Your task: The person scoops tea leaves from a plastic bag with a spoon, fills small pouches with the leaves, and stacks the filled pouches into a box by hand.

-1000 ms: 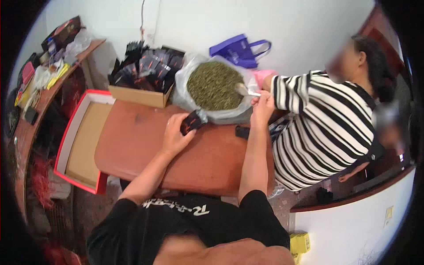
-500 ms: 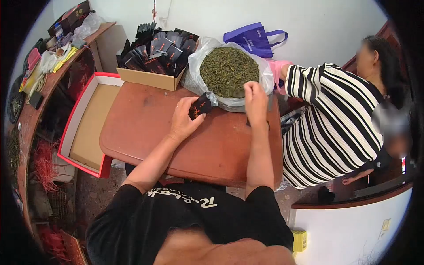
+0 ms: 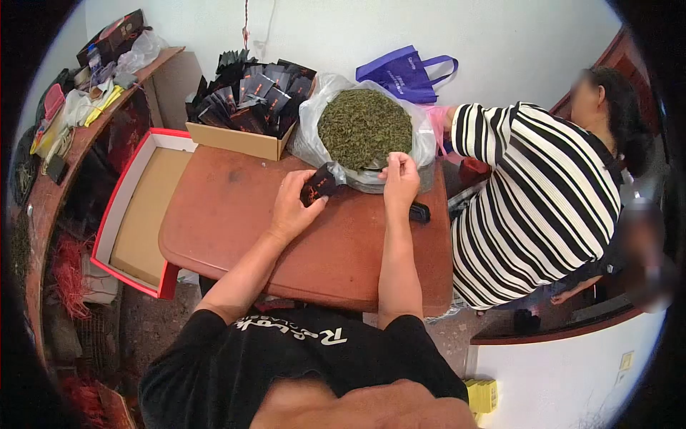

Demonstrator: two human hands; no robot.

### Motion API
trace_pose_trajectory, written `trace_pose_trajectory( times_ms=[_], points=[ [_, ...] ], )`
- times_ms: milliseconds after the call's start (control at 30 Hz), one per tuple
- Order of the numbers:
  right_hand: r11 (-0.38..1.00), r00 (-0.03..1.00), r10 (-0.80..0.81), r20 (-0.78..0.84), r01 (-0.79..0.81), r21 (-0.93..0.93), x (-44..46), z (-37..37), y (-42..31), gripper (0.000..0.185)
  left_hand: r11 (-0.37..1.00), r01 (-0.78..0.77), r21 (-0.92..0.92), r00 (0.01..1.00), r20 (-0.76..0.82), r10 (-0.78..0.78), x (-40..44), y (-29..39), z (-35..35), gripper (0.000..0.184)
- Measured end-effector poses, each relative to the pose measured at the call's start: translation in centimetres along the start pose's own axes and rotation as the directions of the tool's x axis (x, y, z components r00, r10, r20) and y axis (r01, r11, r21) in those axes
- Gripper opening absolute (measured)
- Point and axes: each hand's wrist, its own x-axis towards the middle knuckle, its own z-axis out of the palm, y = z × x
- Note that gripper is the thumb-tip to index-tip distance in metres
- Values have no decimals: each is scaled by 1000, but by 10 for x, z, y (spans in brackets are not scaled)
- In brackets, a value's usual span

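My left hand (image 3: 291,207) is closed around a small black packet (image 3: 323,184) with red-orange print, its top tilted toward the tea bag. The packet is above the table, beside the near edge of a big clear plastic bag (image 3: 306,118). Dried green tea leaves (image 3: 364,127) fill that bag. My right hand (image 3: 400,179) is in a pinch at the near right rim of the bag. It holds what looks like a small spoon, mostly hidden by the fingers and the leaves.
On the brown-red table (image 3: 286,264), a cardboard box (image 3: 236,143) full of black packets stands at the back left. A black object (image 3: 419,212) lies right of my forearm. Left is a red-edged box lid (image 3: 143,214). A person in stripes (image 3: 536,186) stands right, near a purple bag (image 3: 407,75).
My right hand has moved slightly left and nearer the packet, with its spoon-like tool by the leaves. The left hand still holds the packet. The view has shifted a little.
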Motion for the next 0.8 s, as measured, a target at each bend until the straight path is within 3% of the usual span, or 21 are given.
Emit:
trace_pose_trajectory(
  times_ms=[267,500,800],
  points=[
    [997,998,-8,-67,13,78,0,-12,-7,15,999,-26,21,1000,15,26,1,-2,1,52],
    [958,998,58,35,-66,279,-14,-12,-35,14,997,-63,45,998,3,63,1,-5,3,54],
    [983,989,49,141,-73,170,-34,3,-46,15,993,-68,92,998,17,67,3,-7,2,54]
  ],
)
